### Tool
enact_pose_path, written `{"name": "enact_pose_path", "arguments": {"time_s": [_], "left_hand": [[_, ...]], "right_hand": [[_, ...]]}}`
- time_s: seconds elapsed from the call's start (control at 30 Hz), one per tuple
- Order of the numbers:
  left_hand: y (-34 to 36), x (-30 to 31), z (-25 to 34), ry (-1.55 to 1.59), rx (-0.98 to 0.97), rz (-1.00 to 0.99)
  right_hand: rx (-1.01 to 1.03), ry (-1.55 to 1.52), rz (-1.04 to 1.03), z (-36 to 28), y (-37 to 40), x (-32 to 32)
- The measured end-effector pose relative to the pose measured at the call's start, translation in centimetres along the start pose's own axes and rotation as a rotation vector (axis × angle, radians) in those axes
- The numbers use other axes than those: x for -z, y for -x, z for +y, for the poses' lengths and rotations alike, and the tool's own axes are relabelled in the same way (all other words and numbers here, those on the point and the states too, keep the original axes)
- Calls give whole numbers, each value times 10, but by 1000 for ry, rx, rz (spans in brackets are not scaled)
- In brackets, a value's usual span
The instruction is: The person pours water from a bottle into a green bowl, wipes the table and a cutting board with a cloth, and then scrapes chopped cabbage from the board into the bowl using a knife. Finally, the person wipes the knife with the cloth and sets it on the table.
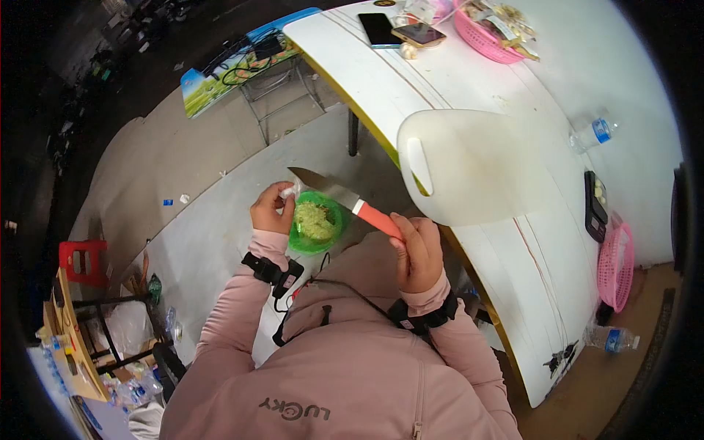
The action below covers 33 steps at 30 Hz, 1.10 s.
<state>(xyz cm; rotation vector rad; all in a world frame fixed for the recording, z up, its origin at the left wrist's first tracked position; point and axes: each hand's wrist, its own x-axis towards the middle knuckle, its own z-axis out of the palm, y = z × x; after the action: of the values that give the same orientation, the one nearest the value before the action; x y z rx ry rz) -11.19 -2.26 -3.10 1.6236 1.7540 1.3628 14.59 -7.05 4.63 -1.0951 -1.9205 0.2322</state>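
My right hand [418, 253] is closed round the end of the red handle of a knife [328, 189], whose blade points up and to the left. With its fingers pinched together, my left hand [273, 210] holds a small white piece [288, 192] that looks like plastic or tissue. Just right of that hand, below the blade, is a green bowl [323, 246] with pale green shredded food [314, 221] in it. A white cutting board [477, 169] lies on the table to the right, overhanging its edge.
On the white table [506, 257] are two phones [379, 30], a pink basket [484, 40], a bottle [595, 133] and a black scale [595, 207]. Another pink basket [616, 268] stands beyond its edge. A red stool [83, 262] is at the left.
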Motion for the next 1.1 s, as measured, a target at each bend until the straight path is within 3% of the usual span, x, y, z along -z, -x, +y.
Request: {"name": "enact_pose_path", "arguments": {"time_s": [0.17,0.27,0.3,0.37,0.47,0.63,0.7,0.77,0.87,0.97,1.1], "left_hand": [[12,-22,2,55,43,-123],[17,-31,-8,100,22,-169],[18,-33,-12,103,18,-184],[19,-31,-5,73,13,-222],[21,-29,-3,209,185,-291],[17,-34,29,519,245,-354],[12,-31,47,645,394,-597],[9,-42,58,649,370,-636],[2,-66,74,817,643,-759],[-3,-92,100,821,725,-889],[-4,-117,112,812,769,-903]], "right_hand": [[-99,-96,57,-4,1,11],[-750,-922,-15,1,2,24],[-747,-909,9,9,2,28],[-699,-1622,61,23,1,35],[-691,-1637,80,18,-15,62],[-759,-1479,64,22,-10,99],[-812,-1410,124,41,10,106],[-836,-1380,188,45,19,116],[-923,-1456,308,37,25,130],[-1070,-1321,247,29,29,141],[-1143,-1243,298,23,38,143]]}}
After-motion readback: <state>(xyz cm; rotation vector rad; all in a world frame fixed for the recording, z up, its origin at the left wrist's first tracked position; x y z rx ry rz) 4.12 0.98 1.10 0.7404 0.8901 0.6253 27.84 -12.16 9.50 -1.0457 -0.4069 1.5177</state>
